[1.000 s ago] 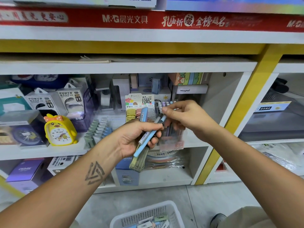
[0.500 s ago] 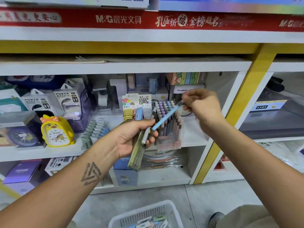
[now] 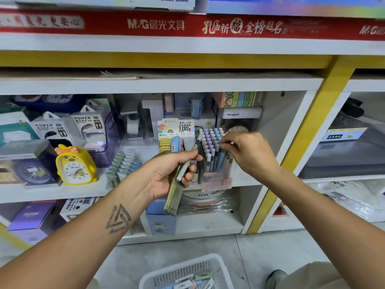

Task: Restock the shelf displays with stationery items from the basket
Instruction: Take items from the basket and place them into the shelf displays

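Note:
My left hand grips a white pen and a stack of flat olive-green packs in front of the middle shelf. My right hand pinches the top of a pen at the right side of the clear pen display box, which holds several upright pens with white, purple and blue caps. A white plastic basket with several small stationery items stands on the floor below my arms.
A pencil-lead display card stands left of the pen box. A yellow duck alarm clock, power bank boxes and eraser rows fill the shelf's left side. A yellow post bounds the compartment on the right.
My right hand pulled the light blue pen out of my left hand, carried it up and right, and now has it down among the pens in the display box. The left hand keeps the white pen.

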### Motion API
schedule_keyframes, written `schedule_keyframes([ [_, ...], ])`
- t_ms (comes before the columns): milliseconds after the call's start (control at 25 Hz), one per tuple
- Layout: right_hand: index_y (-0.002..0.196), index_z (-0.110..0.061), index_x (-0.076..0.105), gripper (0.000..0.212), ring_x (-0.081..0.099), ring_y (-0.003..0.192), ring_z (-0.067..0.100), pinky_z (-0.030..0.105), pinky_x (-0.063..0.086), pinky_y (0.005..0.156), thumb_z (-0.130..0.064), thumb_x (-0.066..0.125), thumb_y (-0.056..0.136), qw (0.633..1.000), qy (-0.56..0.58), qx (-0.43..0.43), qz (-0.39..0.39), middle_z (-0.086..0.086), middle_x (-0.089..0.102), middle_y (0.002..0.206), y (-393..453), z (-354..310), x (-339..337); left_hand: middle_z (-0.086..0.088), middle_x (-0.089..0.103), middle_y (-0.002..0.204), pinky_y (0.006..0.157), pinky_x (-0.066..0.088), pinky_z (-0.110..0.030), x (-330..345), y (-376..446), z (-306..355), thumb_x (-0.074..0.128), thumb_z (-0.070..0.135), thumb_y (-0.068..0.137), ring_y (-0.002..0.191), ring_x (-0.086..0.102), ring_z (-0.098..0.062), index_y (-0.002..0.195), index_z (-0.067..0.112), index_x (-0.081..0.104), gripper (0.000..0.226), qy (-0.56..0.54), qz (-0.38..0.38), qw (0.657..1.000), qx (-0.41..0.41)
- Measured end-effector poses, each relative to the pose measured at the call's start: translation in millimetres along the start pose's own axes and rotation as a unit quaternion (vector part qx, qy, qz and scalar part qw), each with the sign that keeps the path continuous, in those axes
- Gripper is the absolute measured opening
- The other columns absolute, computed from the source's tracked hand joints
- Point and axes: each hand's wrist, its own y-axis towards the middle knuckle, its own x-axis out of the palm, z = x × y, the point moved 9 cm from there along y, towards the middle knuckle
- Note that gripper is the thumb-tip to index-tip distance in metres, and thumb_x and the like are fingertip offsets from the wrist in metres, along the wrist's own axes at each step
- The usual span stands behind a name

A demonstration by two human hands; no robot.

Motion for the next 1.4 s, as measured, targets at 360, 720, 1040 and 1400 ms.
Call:
schedule_keyframes([
  [360, 0.103, -0.018, 0.063, 0.017, 0.067, 0.082, 0.027, 0.042, 0.056, 0.069, -0.031, 0.069, 0.093, 0.999, -0.014, 0.034, -0.036, 0.001, 0.073, 0.091, 3.7, 10.4, 9.0, -0.004, 0.055, 0.064, 0.040, 0.037, -0.017, 3.2, -2.0, 0.7, 0.067, 0.025, 0.090, 0.045, 0.048, -0.011, 0.095, 0.006, 0.070, 0.019, 0.003, -0.025, 1.000, 0.004],
  [720, 0.109, -0.016, 0.072, 0.025, 0.066, 0.070, 0.010, 0.027, 0.053, 0.064, -0.035, 0.058, 0.100, 0.963, 0.213, 0.165, -0.016, 0.006, 0.075, 0.086, 8.7, 10.9, 7.7, -0.004, 0.055, 0.064, 0.042, 0.041, -0.018, 10.2, -5.1, 2.1, 0.069, 0.023, 0.086, 0.046, 0.049, -0.012, 0.090, 0.007, 0.076, 0.018, 0.020, -0.065, 0.998, 0.008],
  [1040, 0.100, 0.002, 0.069, 0.012, 0.053, 0.052, 0.015, 0.024, 0.042, 0.050, 0.002, 0.057, 0.097, 0.792, 0.534, 0.294, 0.036, 0.012, 0.066, 0.071, 5.2, 25.1, 6.0, -0.005, 0.055, 0.067, 0.040, 0.037, -0.017, 11.9, -4.7, 2.8, 0.068, 0.027, 0.086, 0.046, 0.048, -0.011, 0.097, 0.004, 0.069, 0.025, -0.021, -0.052, 0.998, 0.005],
  [1400, 0.103, -0.020, 0.053, 0.008, 0.068, 0.080, 0.015, 0.037, 0.059, 0.068, -0.020, 0.060, 0.099, 0.985, 0.142, 0.092, -0.033, -0.004, 0.069, 0.084, 3.9, 11.8, 6.0, -0.009, 0.059, 0.068, 0.043, 0.042, -0.018, -7.5, -0.6, 3.3, 0.064, 0.010, 0.089, 0.050, 0.052, -0.012, 0.088, 0.001, 0.065, 0.009, -0.083, 0.030, 0.996, 0.004],
])
